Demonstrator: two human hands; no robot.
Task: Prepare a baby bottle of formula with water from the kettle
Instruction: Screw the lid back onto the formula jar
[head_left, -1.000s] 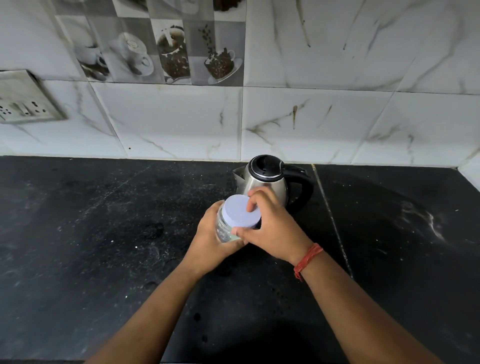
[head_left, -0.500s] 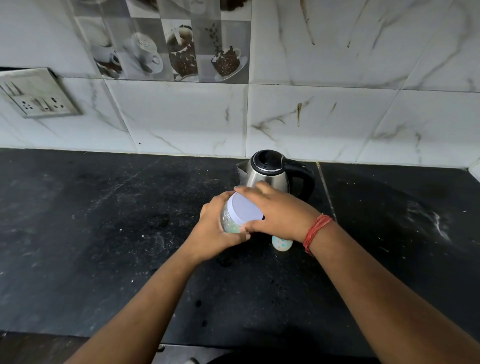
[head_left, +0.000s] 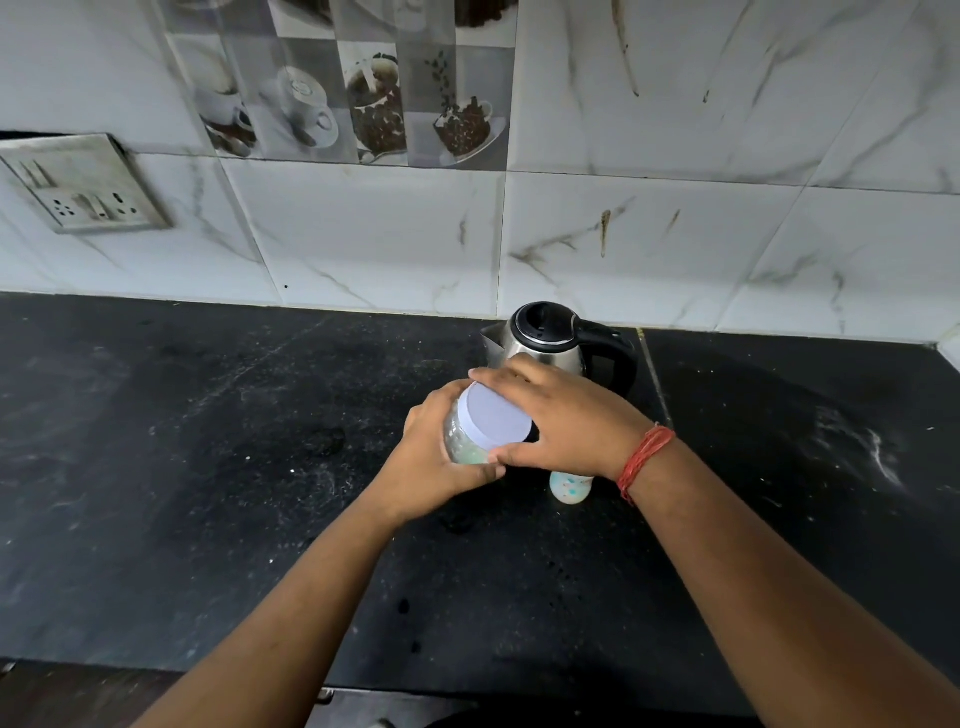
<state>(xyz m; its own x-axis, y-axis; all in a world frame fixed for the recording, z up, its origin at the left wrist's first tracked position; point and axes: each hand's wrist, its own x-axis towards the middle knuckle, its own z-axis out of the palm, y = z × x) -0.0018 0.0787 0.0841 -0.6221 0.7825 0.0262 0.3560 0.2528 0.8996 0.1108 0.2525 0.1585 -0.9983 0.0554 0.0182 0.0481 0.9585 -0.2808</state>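
A clear jar (head_left: 460, 441) with a pale lavender lid (head_left: 496, 418) is held tilted above the black counter. My left hand (head_left: 431, 457) wraps around the jar's body. My right hand (head_left: 561, 421) grips the rim of the lid, thumb on the near side and fingers over the far side. A steel kettle (head_left: 545, 338) with a black lid and handle stands just behind my hands. The bottom of a small baby bottle (head_left: 569, 488) with coloured spots shows below my right wrist; the rest of it is hidden.
The black stone counter (head_left: 208, 467) stretches left and right, dusty with pale smears at the right. A marble-tiled wall (head_left: 675, 234) rises behind it, with a switch and socket plate (head_left: 83, 187) at the left. The counter's front edge (head_left: 260, 670) runs near the bottom.
My right hand has turned on the lid, the wrist swinging to the right. The view has shifted a little, and the baby bottle has come into sight below my right wrist.
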